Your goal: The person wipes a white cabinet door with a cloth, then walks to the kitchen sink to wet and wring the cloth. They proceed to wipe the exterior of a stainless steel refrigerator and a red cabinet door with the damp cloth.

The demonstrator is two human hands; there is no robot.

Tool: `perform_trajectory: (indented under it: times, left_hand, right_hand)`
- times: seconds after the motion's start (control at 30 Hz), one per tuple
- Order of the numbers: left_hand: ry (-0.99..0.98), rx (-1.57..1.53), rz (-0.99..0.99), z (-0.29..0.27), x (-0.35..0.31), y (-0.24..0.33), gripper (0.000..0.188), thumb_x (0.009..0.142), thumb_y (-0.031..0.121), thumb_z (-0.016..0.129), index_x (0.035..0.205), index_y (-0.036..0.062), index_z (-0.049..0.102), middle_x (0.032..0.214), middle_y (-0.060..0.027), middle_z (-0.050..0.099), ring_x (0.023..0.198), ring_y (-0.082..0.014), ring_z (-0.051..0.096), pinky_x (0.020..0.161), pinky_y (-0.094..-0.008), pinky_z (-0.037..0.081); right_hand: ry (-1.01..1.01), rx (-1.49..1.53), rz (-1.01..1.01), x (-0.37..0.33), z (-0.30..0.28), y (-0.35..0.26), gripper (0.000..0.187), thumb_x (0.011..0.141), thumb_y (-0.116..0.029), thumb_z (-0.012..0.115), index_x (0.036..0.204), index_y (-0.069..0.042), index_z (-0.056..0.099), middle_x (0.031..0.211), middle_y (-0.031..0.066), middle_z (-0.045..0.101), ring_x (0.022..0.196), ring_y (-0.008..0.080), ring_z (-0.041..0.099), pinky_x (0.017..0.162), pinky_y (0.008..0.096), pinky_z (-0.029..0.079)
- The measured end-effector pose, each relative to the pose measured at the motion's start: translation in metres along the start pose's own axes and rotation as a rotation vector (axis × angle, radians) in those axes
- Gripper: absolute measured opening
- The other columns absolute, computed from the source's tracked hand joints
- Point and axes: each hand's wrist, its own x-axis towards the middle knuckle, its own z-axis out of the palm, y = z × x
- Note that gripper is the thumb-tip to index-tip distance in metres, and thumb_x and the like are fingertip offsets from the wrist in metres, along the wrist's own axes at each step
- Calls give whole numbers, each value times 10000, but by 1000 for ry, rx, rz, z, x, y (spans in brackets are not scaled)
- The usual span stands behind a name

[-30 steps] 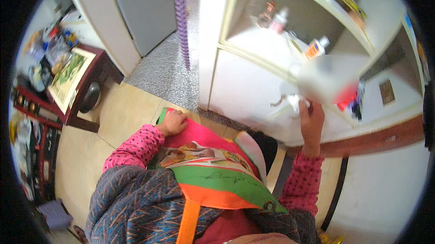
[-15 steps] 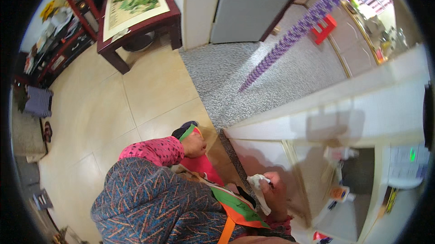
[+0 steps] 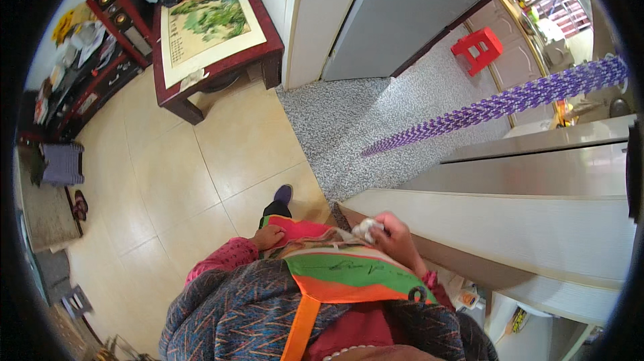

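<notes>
My right hand (image 3: 397,240) is closed around a crumpled white tissue or cloth (image 3: 365,229), held in front of my body. My left hand (image 3: 271,236) lies at the pink edge of a colourful apron (image 3: 369,274), with its fingers curled onto the fabric. Green, orange and pink areas show on the apron, worn over a dark zigzag-patterned garment (image 3: 228,300). A dark shoe (image 3: 284,193) pokes out beyond the apron's edge.
A white cabinet (image 3: 496,223) stands close on my right. Ahead, a purple beaded curtain strand (image 3: 483,111) slants over speckled grey flooring (image 3: 335,119). A red stool (image 3: 479,49) stands beyond. Ahead to the left is a dark red table (image 3: 268,59) bearing a landscape picture (image 3: 213,25).
My left hand has come down from a raised, bent position to the apron's pink edge. The right hand keeps the white tissue or cloth. The view has shifted, and the purple strand hangs farther right.
</notes>
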Motion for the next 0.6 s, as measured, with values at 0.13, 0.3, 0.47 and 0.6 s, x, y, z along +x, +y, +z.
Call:
perform_trajectory:
  times: [0.13,0.3,0.47,0.6]
  left_hand:
    - [96,-308,60,-18,-5,-66,446,953,366,468,1197,28,627,1144,-208,654,1092,-354,608,971,-429,465]
    - [-39,9,-129,-61,-4,-98,436,931,371,506,1186,37,624,1108,-214,665,1072,-360,619,929,-437,482]
    - [-90,137,-191,-122,29,-52,424,900,387,553,1133,43,637,1083,-210,674,1048,-366,632,881,-442,498]
    - [-78,209,-180,-166,96,-10,417,875,400,591,1091,48,646,1063,-207,681,1028,-371,643,844,-446,511]
  right_hand:
    - [26,-32,-29,69,4,-42,156,898,-123,604,1018,-24,595,830,137,624,744,194,608,668,339,486]
    - [26,-178,-111,153,-4,-75,174,882,-167,612,988,-31,586,829,184,625,732,301,634,657,397,484]
    - [233,-256,-148,223,-64,-57,168,873,-167,619,987,-47,590,814,185,636,724,364,628,647,415,483]
    - [508,-197,-127,270,-141,-26,143,876,-140,616,954,-23,596,741,160,604,651,273,586,609,375,464]
